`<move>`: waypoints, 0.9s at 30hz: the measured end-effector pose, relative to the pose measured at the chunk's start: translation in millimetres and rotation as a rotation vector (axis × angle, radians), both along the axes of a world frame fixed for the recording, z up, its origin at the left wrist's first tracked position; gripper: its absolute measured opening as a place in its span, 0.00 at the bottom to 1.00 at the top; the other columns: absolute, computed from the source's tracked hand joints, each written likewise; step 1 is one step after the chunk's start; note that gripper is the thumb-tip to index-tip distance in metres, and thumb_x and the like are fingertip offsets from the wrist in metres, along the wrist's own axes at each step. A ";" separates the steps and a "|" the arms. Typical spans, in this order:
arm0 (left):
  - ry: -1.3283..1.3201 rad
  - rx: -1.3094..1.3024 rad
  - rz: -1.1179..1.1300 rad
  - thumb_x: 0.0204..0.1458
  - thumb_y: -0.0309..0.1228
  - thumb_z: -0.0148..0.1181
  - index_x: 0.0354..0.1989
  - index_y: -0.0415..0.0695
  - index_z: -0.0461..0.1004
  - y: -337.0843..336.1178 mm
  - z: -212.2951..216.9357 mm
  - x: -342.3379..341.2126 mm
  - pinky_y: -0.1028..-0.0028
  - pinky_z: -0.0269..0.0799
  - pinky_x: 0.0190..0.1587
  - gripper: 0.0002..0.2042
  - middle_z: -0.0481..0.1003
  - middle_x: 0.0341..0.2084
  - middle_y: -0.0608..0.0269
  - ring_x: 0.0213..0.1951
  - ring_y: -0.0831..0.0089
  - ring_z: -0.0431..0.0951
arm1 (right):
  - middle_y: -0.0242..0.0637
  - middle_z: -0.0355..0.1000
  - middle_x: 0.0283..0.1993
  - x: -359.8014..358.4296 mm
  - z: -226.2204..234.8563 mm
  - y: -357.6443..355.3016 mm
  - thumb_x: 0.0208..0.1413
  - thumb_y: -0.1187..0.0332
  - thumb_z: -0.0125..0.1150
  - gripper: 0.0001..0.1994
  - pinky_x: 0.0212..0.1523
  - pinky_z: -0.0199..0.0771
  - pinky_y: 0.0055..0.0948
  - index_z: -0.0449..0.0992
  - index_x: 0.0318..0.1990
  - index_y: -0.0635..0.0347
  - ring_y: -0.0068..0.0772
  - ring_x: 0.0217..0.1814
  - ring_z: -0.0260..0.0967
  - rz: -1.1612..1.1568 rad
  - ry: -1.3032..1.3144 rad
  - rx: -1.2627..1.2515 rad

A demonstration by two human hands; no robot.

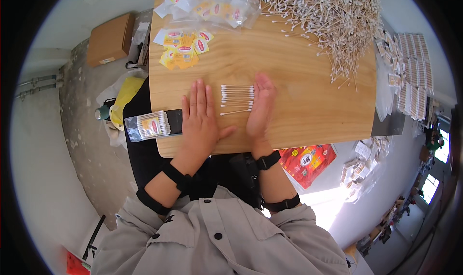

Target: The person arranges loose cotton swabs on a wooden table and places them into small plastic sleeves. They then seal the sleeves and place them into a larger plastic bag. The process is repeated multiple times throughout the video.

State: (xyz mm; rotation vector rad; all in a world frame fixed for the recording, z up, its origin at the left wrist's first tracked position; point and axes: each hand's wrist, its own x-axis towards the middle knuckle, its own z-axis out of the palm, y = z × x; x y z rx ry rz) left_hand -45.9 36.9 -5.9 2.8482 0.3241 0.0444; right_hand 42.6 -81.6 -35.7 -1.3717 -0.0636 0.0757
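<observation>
Several cotton swabs point(237, 93) lie side by side in a short row on the wooden table, between my two hands. The lowest swab sits slightly apart and tilted. My left hand point(200, 116) rests flat to the left of the row, fingers stretched out and holding nothing. Standing on its edge, my right hand point(261, 106) borders the row's right end, fingers extended, its palm side at the swab tips. By my left wrist, a clear bag of cotton swabs point(153, 124) with a yellow card inside lies across the table's near left edge, on a dark strip point(174, 121).
A large heap of loose cotton swabs point(333, 14) covers the table's far right. Yellow and white cards point(185, 51) and clear plastic bags point(217, 7) lie at the far left. Packed swab bundles point(415, 72) stand beyond the right edge. A red package point(308, 161) lies below the near edge.
</observation>
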 end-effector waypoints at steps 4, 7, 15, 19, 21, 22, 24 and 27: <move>0.014 -0.003 -0.064 0.34 0.61 0.68 0.70 0.30 0.46 -9.1 -1.6 9.4 0.50 0.41 0.71 0.61 0.46 0.71 0.41 0.73 0.52 0.44 | 0.49 0.56 0.67 -1.2 1.5 2.7 0.71 0.58 0.35 0.25 0.73 0.48 0.39 0.57 0.64 0.70 0.42 0.72 0.52 0.014 -0.019 -0.048; -0.074 -0.071 -0.030 0.34 0.57 0.71 0.70 0.30 0.46 -8.9 -4.8 11.9 0.49 0.42 0.71 0.60 0.47 0.71 0.41 0.73 0.50 0.45 | 0.49 0.56 0.67 -0.7 10.9 8.1 0.71 0.56 0.34 0.25 0.74 0.46 0.39 0.56 0.65 0.69 0.42 0.73 0.51 -0.035 0.044 0.023; -0.173 -0.024 -0.008 0.36 0.49 0.73 0.70 0.33 0.45 3.1 0.0 31.9 0.47 0.45 0.69 0.57 0.47 0.71 0.42 0.72 0.48 0.46 | 0.50 0.55 0.66 8.6 14.4 -1.1 0.71 0.54 0.35 0.27 0.74 0.47 0.39 0.55 0.65 0.70 0.42 0.72 0.51 -0.058 0.085 0.148; -0.143 -0.100 -0.047 0.36 0.51 0.72 0.70 0.34 0.46 4.7 3.8 30.3 0.47 0.45 0.69 0.56 0.47 0.71 0.45 0.73 0.52 0.46 | 0.52 0.54 0.66 7.4 11.8 -0.2 0.70 0.53 0.36 0.28 0.74 0.47 0.39 0.54 0.65 0.70 0.44 0.72 0.51 -0.042 0.080 0.135; -0.155 -0.153 -0.117 0.37 0.51 0.71 0.70 0.34 0.47 -1.8 2.4 30.3 0.48 0.44 0.70 0.56 0.47 0.72 0.46 0.73 0.54 0.46 | 0.51 0.56 0.66 8.1 6.2 0.1 0.70 0.53 0.35 0.28 0.74 0.47 0.40 0.55 0.65 0.70 0.44 0.72 0.51 -0.039 0.055 0.142; -0.140 -0.120 -0.134 0.36 0.52 0.71 0.70 0.35 0.48 -6.1 -0.7 30.0 0.50 0.43 0.70 0.55 0.47 0.72 0.48 0.73 0.56 0.46 | 0.50 0.57 0.65 11.0 -3.5 -1.3 0.71 0.52 0.35 0.28 0.74 0.47 0.40 0.55 0.65 0.70 0.44 0.72 0.52 -0.034 0.027 0.146; -0.109 -0.054 -0.165 0.36 0.55 0.69 0.70 0.37 0.50 -12.9 -3.5 29.8 0.52 0.42 0.71 0.55 0.48 0.72 0.51 0.74 0.61 0.46 | 0.49 0.58 0.64 12.5 -12.2 -4.1 0.71 0.52 0.34 0.28 0.74 0.46 0.40 0.55 0.65 0.69 0.44 0.72 0.52 0.014 0.005 0.137; -0.009 -0.071 -0.195 0.36 0.52 0.71 0.69 0.36 0.51 -13.0 4.8 18.5 0.54 0.43 0.72 0.54 0.49 0.71 0.49 0.73 0.59 0.46 | 0.48 0.58 0.65 5.9 -5.5 -2.5 0.71 0.52 0.34 0.28 0.74 0.46 0.40 0.55 0.65 0.69 0.44 0.72 0.52 0.121 0.037 0.071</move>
